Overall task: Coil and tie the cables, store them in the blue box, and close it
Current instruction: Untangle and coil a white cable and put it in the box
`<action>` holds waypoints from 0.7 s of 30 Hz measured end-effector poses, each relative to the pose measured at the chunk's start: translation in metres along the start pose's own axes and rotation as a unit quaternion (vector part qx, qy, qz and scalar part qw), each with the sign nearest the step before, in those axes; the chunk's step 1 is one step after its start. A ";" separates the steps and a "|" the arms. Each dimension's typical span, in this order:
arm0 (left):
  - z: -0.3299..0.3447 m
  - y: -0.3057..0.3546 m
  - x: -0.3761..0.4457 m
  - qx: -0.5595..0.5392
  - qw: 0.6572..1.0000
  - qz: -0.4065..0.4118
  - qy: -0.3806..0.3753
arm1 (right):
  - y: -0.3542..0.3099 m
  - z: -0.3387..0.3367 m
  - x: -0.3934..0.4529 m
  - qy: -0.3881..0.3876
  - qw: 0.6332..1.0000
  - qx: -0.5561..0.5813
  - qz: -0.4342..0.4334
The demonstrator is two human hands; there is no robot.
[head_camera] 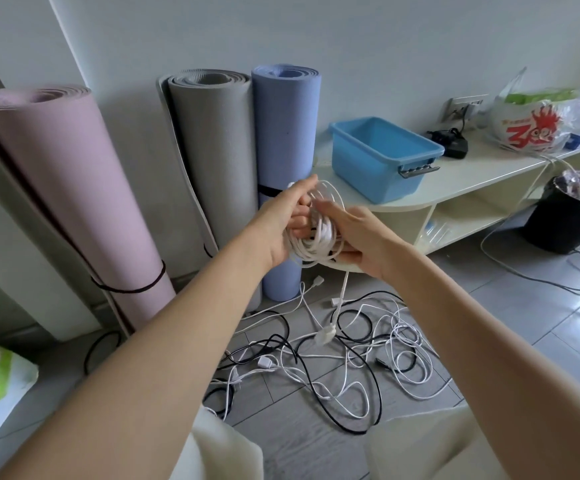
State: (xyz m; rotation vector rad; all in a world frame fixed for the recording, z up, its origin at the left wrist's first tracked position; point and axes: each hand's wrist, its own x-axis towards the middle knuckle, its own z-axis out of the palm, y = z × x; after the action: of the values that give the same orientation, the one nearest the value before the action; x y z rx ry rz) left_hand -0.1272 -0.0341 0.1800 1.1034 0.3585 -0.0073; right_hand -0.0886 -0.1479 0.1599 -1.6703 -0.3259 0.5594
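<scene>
white cable coil [316, 233] sits bundled between both hands at mid-frame, in front of the rounded end of the cream shelf unit [454, 188]. the left hand [281, 223] has its fingers curled through the loops from the left side, gripping the bundle. the right hand [354, 237] cups the coil from the right and underneath, its fingers wrapped partly round the strands; a loose tail of the same cable hangs down from the bundle to a white plug [326, 336] near the floor. below lies a tangle of loose cables [350, 358], black and white, spread across the grey tiled floor [523, 341]. the blue box [382, 157] stands open on top of the shelf unit, well apart from the hands, a grey handle on its near end; its inside shows nothing stored. no lid is in view. three rolled mats lean against the wall: a pink mat [67, 188], a grey mat [215, 150] and a blue mat [286, 133]. a black adapter [451, 142] and a plastic bag [530, 123] rest further along the shelf top, and a black bin [558, 220] stands on the floor to the right.
</scene>
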 end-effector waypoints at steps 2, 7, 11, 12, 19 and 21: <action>-0.003 0.005 -0.001 -0.005 0.998 -0.026 -0.060 | -0.004 -0.012 -0.004 -0.029 0.999 0.029 -0.002; -0.016 0.013 -0.003 -0.024 0.997 -0.041 -0.059 | -0.003 -0.020 -0.006 -0.078 0.990 -0.117 -0.001; -0.036 0.021 -0.003 -0.016 0.999 -0.004 0.033 | -0.004 -0.025 -0.010 -0.071 0.978 -0.195 -0.004; -0.042 0.021 -0.002 0.007 0.998 0.013 0.066 | -0.006 -0.031 -0.012 -0.052 0.982 -0.183 -0.014; -0.061 0.020 -0.001 0.184 0.979 0.031 0.083 | -0.010 -0.059 -0.013 0.039 0.999 0.015 0.026; -0.055 0.015 -0.004 0.263 0.964 0.017 0.036 | -0.007 -0.057 -0.009 0.048 0.995 0.055 0.070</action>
State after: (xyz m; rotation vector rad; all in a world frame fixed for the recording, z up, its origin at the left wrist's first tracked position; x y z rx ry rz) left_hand -0.1434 0.0202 0.1725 1.6397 0.4153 -0.0322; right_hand -0.0649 -0.1988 0.1738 -1.6144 -0.1065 0.5874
